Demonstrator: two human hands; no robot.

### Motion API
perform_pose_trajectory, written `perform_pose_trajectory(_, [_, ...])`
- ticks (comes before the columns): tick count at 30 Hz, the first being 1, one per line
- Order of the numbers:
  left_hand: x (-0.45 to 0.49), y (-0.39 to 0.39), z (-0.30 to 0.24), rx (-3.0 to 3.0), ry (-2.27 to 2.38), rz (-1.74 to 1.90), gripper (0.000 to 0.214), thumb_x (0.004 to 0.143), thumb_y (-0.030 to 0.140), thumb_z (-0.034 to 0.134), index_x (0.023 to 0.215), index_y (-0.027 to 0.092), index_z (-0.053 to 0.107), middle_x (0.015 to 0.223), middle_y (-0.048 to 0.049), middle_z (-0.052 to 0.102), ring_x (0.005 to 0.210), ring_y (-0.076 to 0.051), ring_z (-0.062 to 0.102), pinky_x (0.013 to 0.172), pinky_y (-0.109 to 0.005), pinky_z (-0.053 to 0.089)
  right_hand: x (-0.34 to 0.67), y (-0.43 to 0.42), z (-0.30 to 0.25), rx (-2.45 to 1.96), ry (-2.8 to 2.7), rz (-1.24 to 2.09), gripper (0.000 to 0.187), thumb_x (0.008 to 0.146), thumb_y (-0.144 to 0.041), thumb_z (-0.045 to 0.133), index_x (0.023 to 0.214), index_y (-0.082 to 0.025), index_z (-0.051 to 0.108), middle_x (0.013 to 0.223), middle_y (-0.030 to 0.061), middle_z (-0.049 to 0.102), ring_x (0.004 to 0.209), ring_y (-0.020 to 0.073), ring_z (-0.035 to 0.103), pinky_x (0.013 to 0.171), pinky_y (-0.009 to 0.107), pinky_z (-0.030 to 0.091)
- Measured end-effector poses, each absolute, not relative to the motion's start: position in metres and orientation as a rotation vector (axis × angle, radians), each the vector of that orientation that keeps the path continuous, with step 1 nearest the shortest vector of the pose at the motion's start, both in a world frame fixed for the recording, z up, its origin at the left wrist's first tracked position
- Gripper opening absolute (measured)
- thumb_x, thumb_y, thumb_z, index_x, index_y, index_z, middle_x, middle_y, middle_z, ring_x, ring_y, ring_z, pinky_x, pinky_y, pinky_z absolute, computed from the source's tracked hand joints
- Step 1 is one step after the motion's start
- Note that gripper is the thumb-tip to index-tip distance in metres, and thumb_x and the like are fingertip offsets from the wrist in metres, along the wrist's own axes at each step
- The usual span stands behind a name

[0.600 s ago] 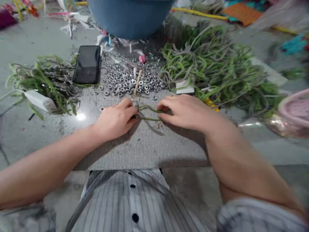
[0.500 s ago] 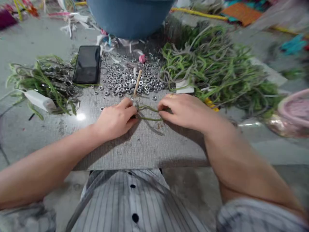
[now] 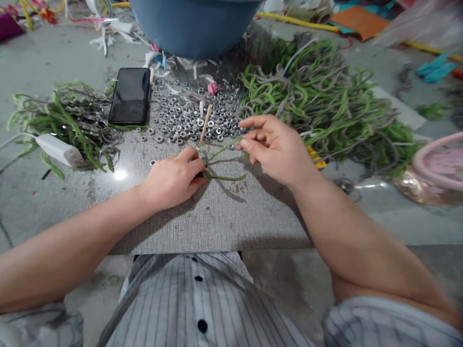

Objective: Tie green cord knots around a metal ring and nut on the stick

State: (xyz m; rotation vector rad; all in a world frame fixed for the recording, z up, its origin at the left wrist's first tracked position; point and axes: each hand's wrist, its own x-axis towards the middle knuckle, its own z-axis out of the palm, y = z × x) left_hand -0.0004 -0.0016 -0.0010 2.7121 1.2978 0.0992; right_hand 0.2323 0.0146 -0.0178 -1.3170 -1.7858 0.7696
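My left hand point(image 3: 177, 179) rests low over the table, thumb and fingers closed on the bunched ends of green and grey cords. Out of its grip toward the right run a green cord point(image 3: 227, 178) and a grey cord point(image 3: 237, 196). My right hand point(image 3: 275, 149) pinches the tip of another green strand point(image 3: 222, 150) between thumb and forefinger, its other fingers loosely curled. A nut shows close to these fingertips; whether they touch it I cannot tell. Just above my left fingers a thin wooden stick point(image 3: 206, 123) leans among many loose metal nuts point(image 3: 177, 120).
A blue tub point(image 3: 195, 29) stands behind the nuts. To the right lies a heap of green and grey cords point(image 3: 325, 96). On the left are a black phone point(image 3: 130, 96), a white charger point(image 3: 60, 150) and corded pieces with metal rings point(image 3: 81, 115). A pink-rimmed container point(image 3: 439, 159) is at far right.
My right hand has risen a little and turned, lifting one green strand away from the lower one, which now lies free of it. My left hand has stayed in place.
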Motion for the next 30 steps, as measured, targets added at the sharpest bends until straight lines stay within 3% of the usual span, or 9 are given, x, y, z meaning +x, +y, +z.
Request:
perform_pose_trajectory(3, [-0.001,-0.001,-0.003,2.723,1.287,0.124,0.020,0.091,0.032,0.056,0.100,0.017,0.066,0.110,-0.0075,0.062,0.076,-0.016,0.064,0.048,-0.026,0.031,0.231,0.016,-0.017,-1.226,-1.649,1.067,0.028,0.087,-0.029,0.062,0.114,-0.024,0.058,0.076,-0.0024,0.067,0.050,0.0089,0.057,0.047,0.024,0.049])
perform_pose_trajectory(12, [-0.002,-0.003,0.000,2.664,1.213,0.263,0.030,0.090,0.040,0.055,0.100,0.013,0.063,0.110,-0.0114,0.060,0.082,-0.020,0.065,0.053,-0.027,0.045,0.217,0.009,-0.010,-1.098,-1.364,1.586,0.034,0.078,-0.023,0.072,0.110,-0.024,0.060,0.081,-0.0026,0.066,0.061,0.0106,0.065,0.062,0.028,0.058])
perform_pose_trajectory(20, [-0.003,-0.003,-0.007,2.733,1.118,0.536,0.025,0.091,0.035,0.054,0.099,0.013,0.063,0.106,-0.0111,0.062,0.085,-0.020,0.066,0.060,-0.028,0.053,0.206,0.001,-0.008,-1.111,-1.358,1.624,0.039,0.075,-0.025,0.076,0.109,-0.020,0.058,0.084,-0.0024,0.064,0.065,0.0093,0.064,0.067,0.028,0.059])
perform_pose_trajectory(30, [-0.001,-0.004,-0.012,2.793,1.002,0.769,0.028,0.097,0.031,0.044,0.089,0.016,0.066,0.095,-0.0074,0.065,0.070,-0.012,0.063,0.048,-0.021,0.040,0.202,-0.002,-0.014,-1.076,-1.499,1.524,0.036,0.078,-0.031,0.074,0.109,-0.023,0.058,0.087,-0.0016,0.064,0.069,0.0106,0.065,0.071,0.029,0.059])
